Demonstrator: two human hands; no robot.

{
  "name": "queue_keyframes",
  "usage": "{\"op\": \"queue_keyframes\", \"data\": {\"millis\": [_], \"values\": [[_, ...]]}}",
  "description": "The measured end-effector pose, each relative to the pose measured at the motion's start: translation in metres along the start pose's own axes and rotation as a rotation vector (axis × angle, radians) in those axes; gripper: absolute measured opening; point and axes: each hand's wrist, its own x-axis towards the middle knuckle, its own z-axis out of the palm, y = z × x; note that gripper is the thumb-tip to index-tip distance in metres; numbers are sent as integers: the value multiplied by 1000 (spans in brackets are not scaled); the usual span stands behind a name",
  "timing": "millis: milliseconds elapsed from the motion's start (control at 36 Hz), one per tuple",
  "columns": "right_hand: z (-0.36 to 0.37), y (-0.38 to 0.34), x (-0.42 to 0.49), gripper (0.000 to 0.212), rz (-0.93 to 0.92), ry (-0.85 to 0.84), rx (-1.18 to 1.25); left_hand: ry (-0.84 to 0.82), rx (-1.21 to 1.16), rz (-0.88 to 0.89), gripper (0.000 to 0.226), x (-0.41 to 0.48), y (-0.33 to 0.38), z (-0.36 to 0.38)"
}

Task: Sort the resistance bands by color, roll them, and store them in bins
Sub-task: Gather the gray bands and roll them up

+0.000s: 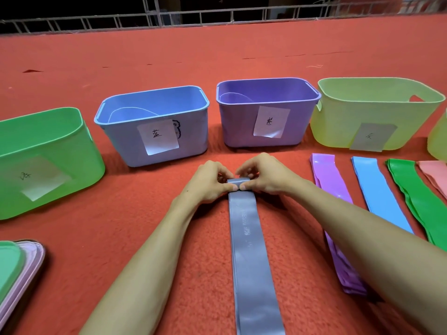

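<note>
Both hands meet at the centre of the frame: the left hand (210,183) and right hand (262,178) each pinch the far end of the grey band (251,250), thumbs and fingertips curled round a small first turn of roll. The rest of the band lies flat on the red carpet (121,226), running down to the bottom edge of the frame.

So tight a start looks likely to spring open if either pinch eases. If one hand advances faster than the other, the roll may skew and come out as a cone.

Across the middle of the frame stand four labelled bins: a green bin (79,151) at left, a blue bin (121,146), a purple bin (237,134) and a yellow-green bin (338,126) at right. No rolled band shows in any of them, though their floors are mostly hidden. A sliver of another container (439,141) sits at the right edge.

At the right lie a purple band (331,189), a blue band (377,197), a green band (416,197) and a pink band (433,172), all unrolled. Stacked lids (21,274) lie at lower left.
</note>
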Motion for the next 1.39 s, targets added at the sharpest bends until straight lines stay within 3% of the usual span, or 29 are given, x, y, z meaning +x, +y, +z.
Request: {"op": "queue_keyframes", "data": {"millis": [83, 194, 500, 778, 944, 1056, 1139, 1389], "values": [[-2, -2, 0, 29, -5, -55, -15, 27, 55, 19, 23, -2, 3, 0], [6, -3, -5, 27, 22, 38, 4, 28, 21, 15, 25, -4, 3, 1], [10, -10, -12, 28, 0, 107, -92, -10, -299, -96, 11, -19, 6, 0], [8, -11, -16, 29, -22, 129, -65, 119, -26, -46, 18, -22, 13, 8], [0, -5, -18, 29, 29, 45, 160, 129, 12, -5, 15, -25, 14, 11], [1, -2, -19, 31, 7, 1, 135, 161, 58, 38, 17, -28, 17, 13], [8, -1, -20, 31, 4, 64, 123, 187, 69, 62, 18, -30, 15, 15], [16, -2, -27, 33, -85, 163, 16, 84, -251, -56, 7, -37, 12, 6]]}}
